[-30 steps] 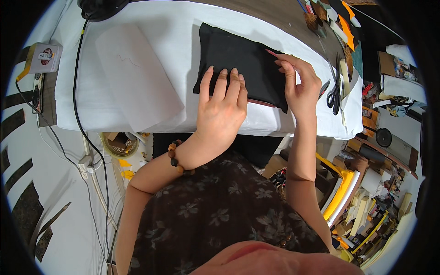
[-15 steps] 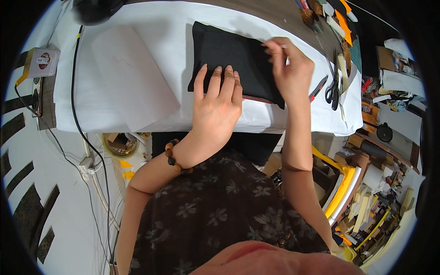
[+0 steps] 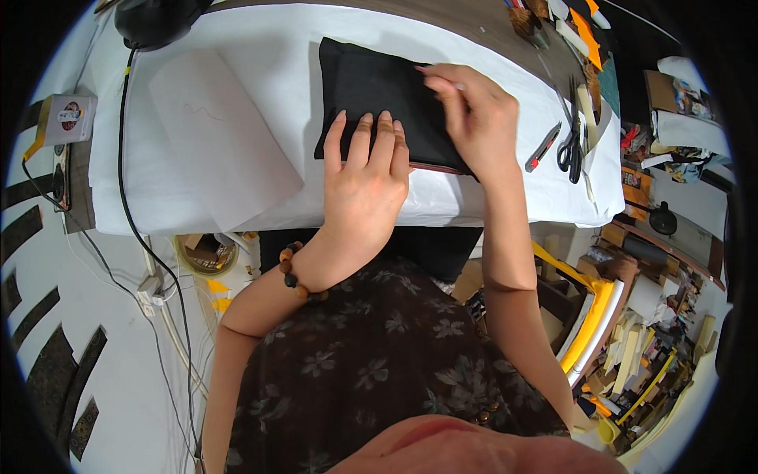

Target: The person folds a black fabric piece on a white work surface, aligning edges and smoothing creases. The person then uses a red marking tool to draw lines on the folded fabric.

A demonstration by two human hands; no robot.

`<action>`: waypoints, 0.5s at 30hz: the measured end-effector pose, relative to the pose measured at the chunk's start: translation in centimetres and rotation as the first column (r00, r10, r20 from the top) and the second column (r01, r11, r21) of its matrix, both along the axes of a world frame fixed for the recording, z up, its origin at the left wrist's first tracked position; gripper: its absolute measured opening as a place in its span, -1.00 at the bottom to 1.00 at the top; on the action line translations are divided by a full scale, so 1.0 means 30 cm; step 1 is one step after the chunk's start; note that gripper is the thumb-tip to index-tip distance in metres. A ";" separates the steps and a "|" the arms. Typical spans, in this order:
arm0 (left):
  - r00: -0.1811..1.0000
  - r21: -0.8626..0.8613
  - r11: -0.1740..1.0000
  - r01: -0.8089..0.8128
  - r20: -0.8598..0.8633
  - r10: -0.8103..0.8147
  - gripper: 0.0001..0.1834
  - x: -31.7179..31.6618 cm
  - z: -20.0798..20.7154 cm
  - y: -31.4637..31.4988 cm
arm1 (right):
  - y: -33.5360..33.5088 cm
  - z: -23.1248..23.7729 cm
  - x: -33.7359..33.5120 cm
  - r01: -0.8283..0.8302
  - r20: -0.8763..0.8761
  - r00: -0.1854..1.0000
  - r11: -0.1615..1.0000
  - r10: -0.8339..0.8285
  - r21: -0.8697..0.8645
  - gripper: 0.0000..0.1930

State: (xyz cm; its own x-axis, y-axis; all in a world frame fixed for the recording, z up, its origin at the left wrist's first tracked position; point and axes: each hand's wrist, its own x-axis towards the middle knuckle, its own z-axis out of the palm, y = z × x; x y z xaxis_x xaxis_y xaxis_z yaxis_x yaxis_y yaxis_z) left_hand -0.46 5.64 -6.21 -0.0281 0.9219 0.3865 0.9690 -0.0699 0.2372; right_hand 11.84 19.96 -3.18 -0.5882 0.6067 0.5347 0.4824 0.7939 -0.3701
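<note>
A flat, roughly rectangular black fabric piece (image 3: 365, 75) lies on the white-covered table in front of me, a thin reddish-brown strip showing along its near edge. My left hand (image 3: 366, 170) rests palm down on its near left part, fingers stretched out and slightly apart. Over the right part of the black piece is my right hand (image 3: 482, 110), thumb and fingertips drawn together in a pinch. Whatever it may hold is too small to make out. A wooden bead bracelet (image 3: 289, 268) circles my left wrist.
A sheet of translucent paper (image 3: 225, 134) lies to the left, beside a black cable (image 3: 124, 158). Right of my hand are a red-and-black utility knife (image 3: 543, 148) and black-handled scissors (image 3: 570, 156). A dark lamp-like object (image 3: 158, 20) stands far left.
My right hand has moved left across the black fabric piece, still pinched. My left hand stays pressed on it. The view has shifted slightly.
</note>
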 end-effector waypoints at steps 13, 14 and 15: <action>1.000 0.005 1.000 0.012 0.022 -0.012 -0.45 0.001 0.001 0.004 | -0.018 -0.010 -0.084 -0.151 0.013 0.988 0.988 0.151 0.036 -0.87; 1.000 -0.008 1.000 0.012 0.017 -0.012 -0.43 -0.001 0.003 0.003 | -0.015 -0.008 -0.086 -0.165 0.022 0.986 0.985 0.165 0.049 -0.87; 1.000 -0.009 1.000 0.018 0.012 -0.018 -0.43 -0.003 0.006 0.003 | -0.008 -0.010 -0.062 -0.158 0.001 0.987 0.987 0.158 0.031 -0.89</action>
